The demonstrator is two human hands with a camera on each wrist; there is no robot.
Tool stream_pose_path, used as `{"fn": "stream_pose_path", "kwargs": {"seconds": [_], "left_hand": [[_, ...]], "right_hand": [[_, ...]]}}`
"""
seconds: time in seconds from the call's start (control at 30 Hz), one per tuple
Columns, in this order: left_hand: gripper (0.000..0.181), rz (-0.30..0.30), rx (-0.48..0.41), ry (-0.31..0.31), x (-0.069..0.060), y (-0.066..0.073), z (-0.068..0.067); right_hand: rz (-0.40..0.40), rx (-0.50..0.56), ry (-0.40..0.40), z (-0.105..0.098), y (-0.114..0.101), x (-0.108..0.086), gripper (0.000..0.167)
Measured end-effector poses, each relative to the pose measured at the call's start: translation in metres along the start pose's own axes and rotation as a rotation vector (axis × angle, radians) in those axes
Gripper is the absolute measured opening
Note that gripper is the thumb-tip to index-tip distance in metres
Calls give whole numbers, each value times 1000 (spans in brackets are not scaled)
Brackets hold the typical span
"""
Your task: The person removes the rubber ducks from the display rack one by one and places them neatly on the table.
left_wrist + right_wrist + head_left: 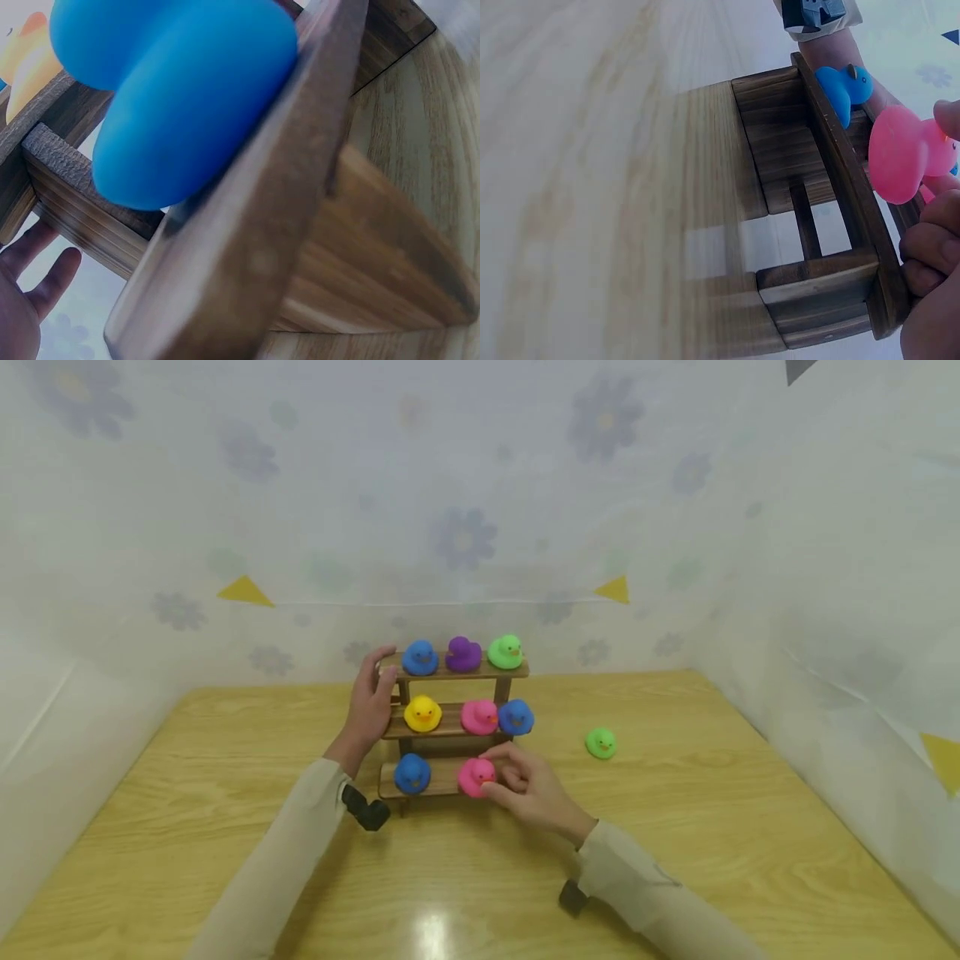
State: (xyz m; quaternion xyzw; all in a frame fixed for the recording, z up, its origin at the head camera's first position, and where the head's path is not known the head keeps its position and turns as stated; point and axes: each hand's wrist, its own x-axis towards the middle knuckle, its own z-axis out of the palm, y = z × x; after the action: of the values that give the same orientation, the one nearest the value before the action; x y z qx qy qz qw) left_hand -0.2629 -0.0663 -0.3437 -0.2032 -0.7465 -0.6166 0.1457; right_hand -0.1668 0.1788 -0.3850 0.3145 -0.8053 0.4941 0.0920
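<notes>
A three-tier wooden display stand (442,727) holds several rubber ducks. My left hand (370,702) grips the left end of its top tier, thumb in front. In the left wrist view, a blue duck (195,97) sits on a board close to the camera. My right hand (536,785) pinches a pink duck (474,777) between thumb and forefinger at the bottom tier, right of the blue duck (412,774). The right wrist view shows that pink duck (900,154) over the board's edge; I cannot tell whether it touches the wood.
Blue, purple (462,655) and green ducks line the top tier. On the middle one are a yellow duck (422,714), another pink duck (478,717) and a blue duck (516,717). One green duck (601,743) lies on the table (675,810) to the right. Patterned sheeting (465,468) encloses the table.
</notes>
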Motion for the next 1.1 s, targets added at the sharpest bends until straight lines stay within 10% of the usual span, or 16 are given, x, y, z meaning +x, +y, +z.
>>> {"fn": "stream_pose_path", "kwargs": {"seconds": [0.47,0.8,1.1], "left_hand": [[42,19,-15,16,14,-40,1],[42,-4,-47,17,15,-35,-5],[42,-32,-25,4,4,-4,-11]], "right_hand": [[45,38,-114,-36,32,-7,22],[67,-5,-288,-76,32,0,16],[196,-131,-196,-94,45,0,19]]}}
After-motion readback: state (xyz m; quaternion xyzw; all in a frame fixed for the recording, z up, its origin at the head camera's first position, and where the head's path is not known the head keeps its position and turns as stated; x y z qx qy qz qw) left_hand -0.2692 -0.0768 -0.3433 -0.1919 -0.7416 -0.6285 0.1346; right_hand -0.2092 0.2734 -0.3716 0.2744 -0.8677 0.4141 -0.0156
